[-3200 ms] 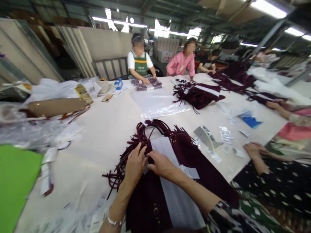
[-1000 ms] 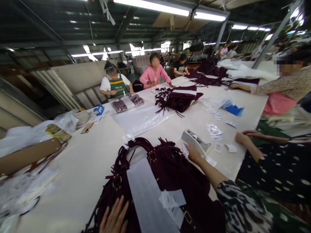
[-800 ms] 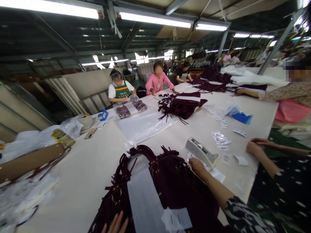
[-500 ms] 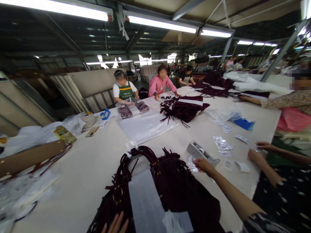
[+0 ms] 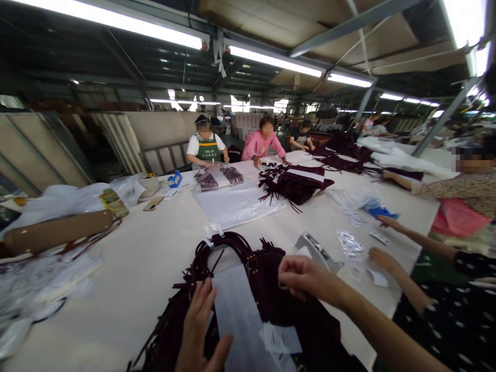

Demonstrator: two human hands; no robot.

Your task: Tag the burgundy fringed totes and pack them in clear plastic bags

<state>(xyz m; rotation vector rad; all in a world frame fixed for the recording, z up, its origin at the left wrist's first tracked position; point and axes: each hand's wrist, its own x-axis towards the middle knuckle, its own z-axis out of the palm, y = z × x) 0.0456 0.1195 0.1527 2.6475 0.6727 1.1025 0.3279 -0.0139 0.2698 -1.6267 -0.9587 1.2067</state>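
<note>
A dark maroon fringed handbag (image 5: pixel 310 330) lies before me on the white table, its looped handles pointing away. A grey-white paper strip (image 5: pixel 236 310) runs down its front, with a printed white card (image 5: pixel 284 338) near the bottom. My left hand (image 5: pixel 201 328) is open, fingers spread, over the bag's left side and the strip's edge. Above the bag's right side, my right hand (image 5: pixel 308 276) is closed, fingertips together; what they hold, if anything, is too small to make out. Just beyond it stands a grey tape dispenser (image 5: pixel 318 250), partly hidden by that hand.
A co-worker's hands (image 5: pixel 383 256) reach over white cards (image 5: pixel 378 237) and small clear packets (image 5: pixel 350 244) at right. Clear plastic sheets (image 5: pixel 236 206) and another maroon bag (image 5: pixel 298 181) lie farther off. A brown bag (image 5: pixel 58 230) and loose plastic (image 5: pixel 50 289) occupy the left.
My right hand has moved left from beside the dispenser to over the bag. My left hand has come up into view along the strip. The co-worker's hands have moved apart.
</note>
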